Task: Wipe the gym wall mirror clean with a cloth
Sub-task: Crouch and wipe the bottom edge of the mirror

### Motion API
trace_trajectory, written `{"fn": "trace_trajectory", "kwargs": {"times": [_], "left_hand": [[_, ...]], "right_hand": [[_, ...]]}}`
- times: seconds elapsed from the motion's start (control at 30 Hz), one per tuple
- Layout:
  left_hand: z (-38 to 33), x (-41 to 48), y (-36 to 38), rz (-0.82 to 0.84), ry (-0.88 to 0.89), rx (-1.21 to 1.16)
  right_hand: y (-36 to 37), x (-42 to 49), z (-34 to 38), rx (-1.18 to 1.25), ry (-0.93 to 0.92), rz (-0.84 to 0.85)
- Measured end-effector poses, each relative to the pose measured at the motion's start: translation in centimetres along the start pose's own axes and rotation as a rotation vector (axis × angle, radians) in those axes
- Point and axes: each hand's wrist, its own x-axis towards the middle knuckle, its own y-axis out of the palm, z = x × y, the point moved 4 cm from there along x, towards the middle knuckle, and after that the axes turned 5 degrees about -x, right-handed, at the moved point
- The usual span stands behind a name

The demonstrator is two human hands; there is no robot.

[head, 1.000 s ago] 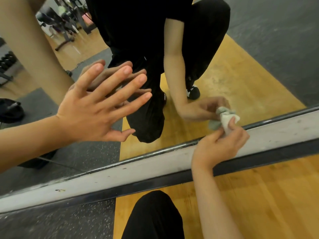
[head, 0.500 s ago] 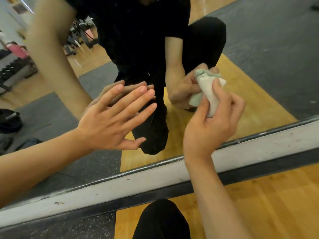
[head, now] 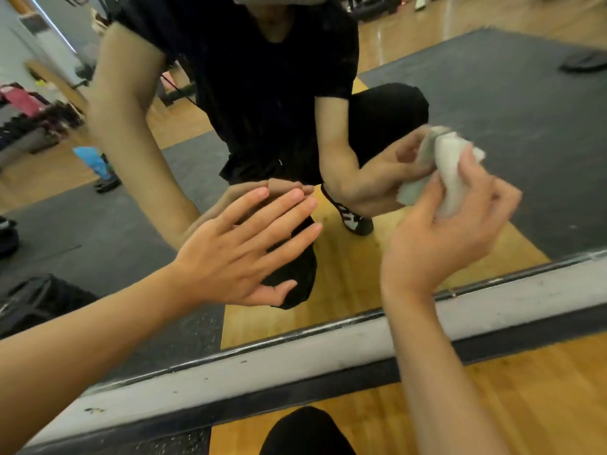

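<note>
Fingers (head: 443,188) of right hand (head: 437,238): curled round bunched white cloth (head: 451,165), pressing it against mirror (head: 509,110) above the lower frame (head: 295,359); wrist bent, forearm rising from below. Left hand (head: 236,257): fingers straight and spread, fingertips at the glass, forearm entering from lower left.

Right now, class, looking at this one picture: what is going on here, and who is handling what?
A person crouches on the wooden floor at the foot of a gym wall mirror. The right hand grips a bunched white cloth and holds it against the glass, low down, a little above the pale bottom frame. The left hand is spread with straight fingers, its fingertips meeting their reflection on the mirror.
</note>
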Motion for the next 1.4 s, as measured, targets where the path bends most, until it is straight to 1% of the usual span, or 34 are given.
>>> {"fn": "trace_trajectory", "kwargs": {"times": [0.1, 0.13, 0.17, 0.3, 0.37, 0.4, 0.43, 0.47, 0.5, 0.57, 0.6, 0.63, 0.67, 0.7, 0.73, 0.8, 0.83, 0.87, 0.9, 0.93, 1.0, 1.03, 1.07, 1.1, 1.13, 1.23, 1.27, 1.33, 1.4], "left_hand": [[0.1, 0.1, 0.0, -0.010, -0.007, -0.021], [0.2, 0.0, 0.0, -0.005, -0.009, -0.028], [0.2, 0.0, 0.0, 0.000, -0.018, -0.023], [0.0, -0.2, 0.4, 0.046, -0.039, 0.039], [0.0, -0.3, 0.6, 0.060, -0.048, 0.083], [0.1, -0.3, 0.6, 0.058, -0.059, 0.104], [0.2, -0.3, 0.6, 0.048, -0.080, 0.109], [0.3, -0.3, 0.5, 0.037, -0.099, 0.098], [0.4, -0.3, 0.4, 0.022, -0.114, 0.082], [0.5, -0.3, 0.1, -0.017, -0.142, 0.034], [0.5, -0.3, -0.1, -0.036, -0.155, 0.011], [0.5, -0.2, -0.2, -0.054, -0.167, -0.008], [0.6, -0.1, -0.3, -0.076, -0.179, -0.028], [0.7, 0.0, -0.4, -0.095, -0.189, -0.044], [0.7, 0.0, -0.4, -0.101, -0.193, -0.056], [0.7, -0.2, -0.1, -0.087, -0.196, -0.041], [0.6, -0.2, 0.1, -0.076, -0.201, -0.036], [0.5, -0.3, 0.1, -0.062, -0.212, -0.045], [0.5, -0.3, 0.1, -0.047, -0.221, -0.048], [0.4, -0.2, 0.1, -0.036, -0.226, -0.040], [0.6, 0.0, 0.0, -0.021, -0.226, -0.028], [0.7, 0.1, -0.2, -0.022, -0.228, -0.031], [0.6, 0.2, -0.4, -0.028, -0.238, -0.037], [0.5, 0.1, -0.5, -0.028, -0.252, -0.038], [0.4, 0.2, -0.6, -0.022, -0.258, -0.038], [0.5, 0.1, -0.2, 0.002, -0.238, -0.034], [0.4, 0.1, -0.4, -0.002, -0.262, -0.038], [-0.2, 1.0, -1.1, -0.014, -0.340, -0.092], [-0.7, 3.3, -1.9, -0.052, -0.348, -0.147]], "right_hand": [[0.3, -4.5, 2.1, 0.004, -0.276, 0.204], [0.1, -4.4, 1.5, -0.018, -0.324, 0.236], [-0.1, -3.4, 0.9, -0.029, -0.314, 0.235], [-0.7, 3.2, -0.4, -0.011, -0.042, 0.060], [-0.6, 6.3, 0.9, -0.018, -0.003, -0.005], [-0.4, 7.1, 2.2, -0.031, -0.019, -0.021], [-0.1, 7.5, 3.8, -0.045, -0.075, -0.022], [0.4, 7.2, 5.6, -0.049, -0.178, 0.004], [1.0, 6.3, 7.6, -0.046, -0.325, 0.062], [1.5, 4.3, 10.2, -0.071, -0.702, 0.216], [1.4, 4.5, 10.4, -0.119, -0.862, 0.248], [1.1, 6.0, 9.8, -0.170, -0.942, 0.245], [0.8, 8.2, 8.5, -0.216, -0.923, 0.219], [0.4, 10.8, 7.0, -0.261, -0.826, 0.162], [-0.1, 13.3, 5.7, -0.290, -0.675, 0.110], [-0.7, 16.1, 4.9, -0.246, -0.368, 0.036], [-0.5, 16.0, 5.1, -0.216, -0.264, 0.015], [-0.2, 15.0, 5.5, -0.194, -0.225, 0.021], [0.2, 13.4, 6.3, -0.169, -0.262, 0.040], [0.7, 11.3, 7.3, -0.139, -0.362, 0.080], [1.2, 7.1, 8.7, -0.096, -0.662, 0.229], [1.2, 6.2, 8.6, -0.094, -0.801, 0.285], [1.1, 6.6, 8.2, -0.094, -0.901, 0.310], [0.9, 8.2, 7.5, -0.097, -0.938, 0.296], [0.7, 10.4, 6.7, -0.104, -0.899, 0.259], [-0.5, 17.7, 4.2, -0.156, -0.625, 0.154], [-0.6, 19.1, 3.9, -0.154, -0.592, 0.150], [-0.6, 20.0, 3.7, -0.105, -0.614, 0.168], [-0.4, 20.0, 3.2, -0.047, -0.676, 0.183]]}}
